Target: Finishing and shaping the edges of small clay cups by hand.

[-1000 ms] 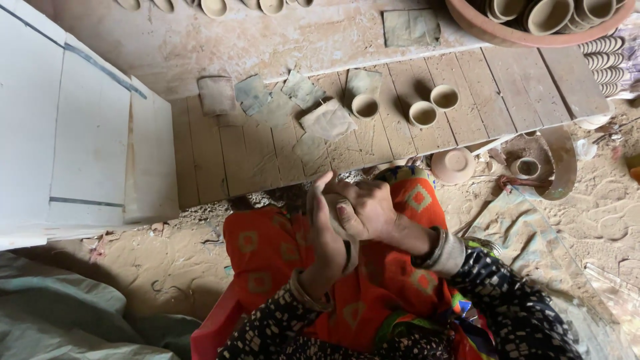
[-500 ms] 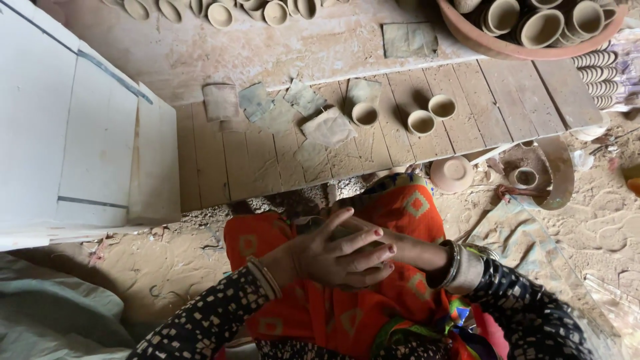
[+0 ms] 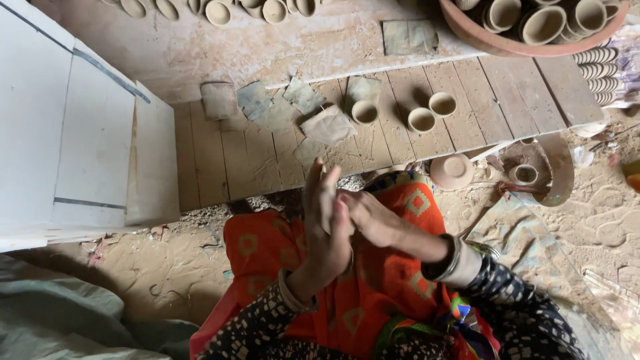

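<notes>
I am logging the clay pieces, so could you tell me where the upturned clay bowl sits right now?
In the head view, the upturned clay bowl lies on the sandy ground right of centre, just below the wooden plank platform and beyond the orange cloth.

Three cups (image 3: 407, 112) on plank platform (image 3: 220, 157), beyond hands; box (image 3: 73, 133) left.

The left hand (image 3: 325, 220) stands upright, its palm pressed against the fingers of the right hand (image 3: 373, 223), above an orange cloth (image 3: 393, 293) on the lap. Three clay cups (image 3: 421, 120) stand near the plank platform's (image 3: 227, 160) front edge, beside flat clay scraps (image 3: 327, 125). A bowl (image 3: 527, 27) of cups sits at its far right corner.
</notes>
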